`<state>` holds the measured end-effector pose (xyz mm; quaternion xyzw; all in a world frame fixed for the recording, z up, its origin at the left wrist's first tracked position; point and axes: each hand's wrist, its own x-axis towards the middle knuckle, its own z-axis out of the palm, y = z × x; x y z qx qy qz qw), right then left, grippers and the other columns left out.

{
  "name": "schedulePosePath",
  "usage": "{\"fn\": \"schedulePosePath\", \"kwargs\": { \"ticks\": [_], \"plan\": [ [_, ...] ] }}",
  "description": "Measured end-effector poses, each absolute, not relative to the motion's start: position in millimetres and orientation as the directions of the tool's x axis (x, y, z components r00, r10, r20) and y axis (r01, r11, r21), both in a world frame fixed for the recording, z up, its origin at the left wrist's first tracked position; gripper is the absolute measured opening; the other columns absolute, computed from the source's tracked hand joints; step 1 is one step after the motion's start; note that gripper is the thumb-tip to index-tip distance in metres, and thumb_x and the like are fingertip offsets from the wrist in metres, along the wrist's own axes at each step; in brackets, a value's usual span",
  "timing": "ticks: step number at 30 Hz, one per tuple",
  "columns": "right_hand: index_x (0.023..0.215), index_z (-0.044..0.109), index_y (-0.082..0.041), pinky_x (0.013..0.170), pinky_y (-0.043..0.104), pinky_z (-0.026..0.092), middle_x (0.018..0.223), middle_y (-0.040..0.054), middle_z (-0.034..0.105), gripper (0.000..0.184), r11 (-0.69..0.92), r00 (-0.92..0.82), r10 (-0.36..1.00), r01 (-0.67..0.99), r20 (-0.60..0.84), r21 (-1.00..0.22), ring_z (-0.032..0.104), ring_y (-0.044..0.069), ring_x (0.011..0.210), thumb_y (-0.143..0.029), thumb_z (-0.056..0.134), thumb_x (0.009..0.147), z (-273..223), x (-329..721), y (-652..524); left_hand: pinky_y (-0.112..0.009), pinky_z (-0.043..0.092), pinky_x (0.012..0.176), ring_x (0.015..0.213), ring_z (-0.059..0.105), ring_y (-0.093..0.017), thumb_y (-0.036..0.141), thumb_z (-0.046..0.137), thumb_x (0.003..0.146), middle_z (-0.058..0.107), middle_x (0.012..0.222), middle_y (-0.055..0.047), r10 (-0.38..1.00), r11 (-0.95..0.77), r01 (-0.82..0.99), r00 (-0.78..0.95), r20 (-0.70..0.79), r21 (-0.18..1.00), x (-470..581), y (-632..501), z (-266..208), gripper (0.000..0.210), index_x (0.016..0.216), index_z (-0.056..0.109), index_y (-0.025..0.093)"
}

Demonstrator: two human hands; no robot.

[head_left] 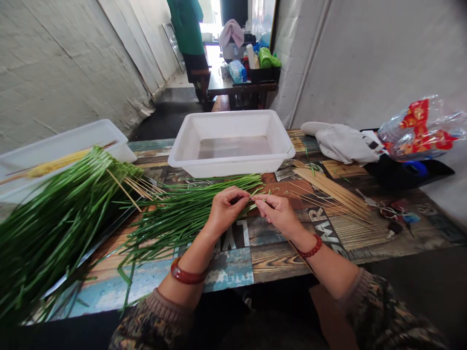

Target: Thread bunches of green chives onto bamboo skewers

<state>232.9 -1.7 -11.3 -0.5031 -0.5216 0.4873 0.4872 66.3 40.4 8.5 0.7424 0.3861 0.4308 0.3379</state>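
Chive stalks [251,198] are pinched at their cut ends between the two hands, right where the fingertips meet above the bench [233,265]. The left hand [225,210] is closed on the stalks, thumb and fingers nipping them, and the right hand [278,212] is closed on a thin bamboo skewer [297,250] that runs back under its wrist, its tip hidden among the fingers. Whether the tip has entered the stalks I cannot tell.

The risk sits at that pinch: the point is out of sight and close to the left fingertips, so a push that slips off the slick stalks could prick a finger. Chive stalks are soft, and a skewer driven off-centre would likely split them.

Left of the grip, the loose chive pile [171,218] fans out; trailing leaves could drag with the held stalks. Further left lies a larger chive heap [54,228] on a tray. Right of the grip, the spare skewers [332,192] lie loose. Beyond the grip stands a white plastic tub [189,141].
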Motion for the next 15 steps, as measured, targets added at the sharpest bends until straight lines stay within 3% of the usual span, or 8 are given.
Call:
{"fn": "schedulePosePath", "kwargs": {
  "ticks": [15],
  "plan": [
    [0.083,0.068,-0.015,0.039,0.019,0.031,0.052,-0.0040,0.053,0.030,0.102,-0.006,0.995,0.165,0.103,-0.981,0.042,0.007,0.041,-0.044,0.060,0.083,-14.5,234.3,-3.4,-0.022,0.043,0.058,0.065,0.058,-0.013,0.022,0.063,0.081,0.065,0.068,-0.002,0.874,-0.422,0.278,0.376,0.307,0.863,65.4,38.2,10.2,0.012,0.073,0.069,0.016]
  ]
}}
